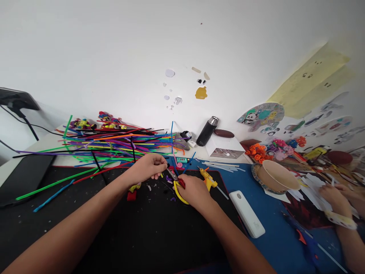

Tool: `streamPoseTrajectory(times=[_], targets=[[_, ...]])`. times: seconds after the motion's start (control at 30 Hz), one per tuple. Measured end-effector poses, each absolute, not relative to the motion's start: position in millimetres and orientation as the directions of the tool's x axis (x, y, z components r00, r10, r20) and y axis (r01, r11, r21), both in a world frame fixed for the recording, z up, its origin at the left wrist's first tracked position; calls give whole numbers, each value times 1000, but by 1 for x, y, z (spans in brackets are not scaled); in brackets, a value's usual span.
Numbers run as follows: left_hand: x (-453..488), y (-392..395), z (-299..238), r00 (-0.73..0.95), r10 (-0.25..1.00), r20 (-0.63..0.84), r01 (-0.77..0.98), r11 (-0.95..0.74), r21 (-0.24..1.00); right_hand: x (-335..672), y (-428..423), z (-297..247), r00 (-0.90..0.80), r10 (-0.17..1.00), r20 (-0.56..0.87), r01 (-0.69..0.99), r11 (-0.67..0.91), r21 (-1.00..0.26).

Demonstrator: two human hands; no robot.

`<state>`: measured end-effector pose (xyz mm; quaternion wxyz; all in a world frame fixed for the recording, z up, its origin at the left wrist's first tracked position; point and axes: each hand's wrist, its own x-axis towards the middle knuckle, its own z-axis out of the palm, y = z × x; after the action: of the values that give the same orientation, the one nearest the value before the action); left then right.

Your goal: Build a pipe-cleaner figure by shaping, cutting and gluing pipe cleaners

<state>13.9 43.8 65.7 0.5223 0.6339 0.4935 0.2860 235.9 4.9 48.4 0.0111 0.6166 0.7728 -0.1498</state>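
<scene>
My left hand [149, 166] is closed in a pinch above the black mat. A tiny dark bit shows at its fingertips, too small to name. My right hand [195, 190] grips a pair of scissors [180, 196] with yellow and red handles. The blades point up and left, their tips close to the left fingertips. Below the left wrist lies a small red and yellow fuzzy piece [131, 195]. Purple, pink and white scraps are scattered around the scissors. A yellow glue gun [209, 179] rests just right of my right hand.
A big heap of coloured pipe cleaners [119, 144] spreads along the back left. Behind stand a black thermos [207, 131] and a white box [224, 146]. To the right are a white power bank [247, 214], a bowl [278, 177], a blue glue gun [309, 243] and another person's hand [336, 199].
</scene>
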Motion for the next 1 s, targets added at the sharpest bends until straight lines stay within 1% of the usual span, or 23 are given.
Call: streamPoseTrajectory(times=[0.2, 0.27, 0.33, 0.4, 0.43, 0.5, 0.6, 0.7, 0.83, 1.0], targets=[[13, 43, 67, 368, 918, -151, 306, 34, 951, 238, -1, 67, -350, 902, -251, 936, 328, -127], [14, 43, 68, 368, 916, -157, 302, 42, 952, 240, -3, 71, -369, 895, -248, 929, 347, -131], [15, 42, 69, 378, 911, -165, 302, 47, 952, 243, -4, 73, -363, 917, -167, 921, 326, -214], [15, 42, 68, 405, 898, -173, 300, 49, 953, 245, -4, 69, -329, 943, -40, 875, 289, -388], [15, 42, 67, 421, 889, -181, 297, 53, 953, 245, -3, 66, -303, 953, 15, 829, 272, -489], [15, 42, 65, 454, 869, -200, 287, 70, 955, 244, 0, 56, -264, 961, 81, 704, 250, -665], [15, 43, 61, 503, 831, -237, 270, 110, 957, 238, 4, 40, -221, 968, 121, 514, 221, -829], [14, 43, 61, 546, 794, -266, 263, 138, 955, 230, 7, 28, -241, 964, 112, 366, 197, -909], [12, 44, 61, 569, 774, -277, 227, 176, 958, 222, 10, 23, -262, 959, 111, 262, 181, -948], [12, 46, 57, 488, 809, -327, 114, 312, 943, 215, 16, 22, -223, 965, 141, 181, 183, -966]])
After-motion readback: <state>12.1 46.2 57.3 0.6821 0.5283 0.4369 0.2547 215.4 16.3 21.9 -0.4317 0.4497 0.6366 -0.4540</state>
